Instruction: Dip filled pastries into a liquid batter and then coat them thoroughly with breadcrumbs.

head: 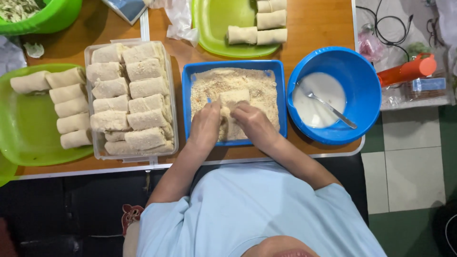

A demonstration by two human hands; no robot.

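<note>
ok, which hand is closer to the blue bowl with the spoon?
Right. The right hand rests in the crumb tray on the side beside the blue bowl. The left hand is farther off, on the tray's opposite side.

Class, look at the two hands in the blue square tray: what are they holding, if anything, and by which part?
Both the left hand and right hand grip one pale roll by its near end, over the breadcrumbs in the blue tray.
</note>
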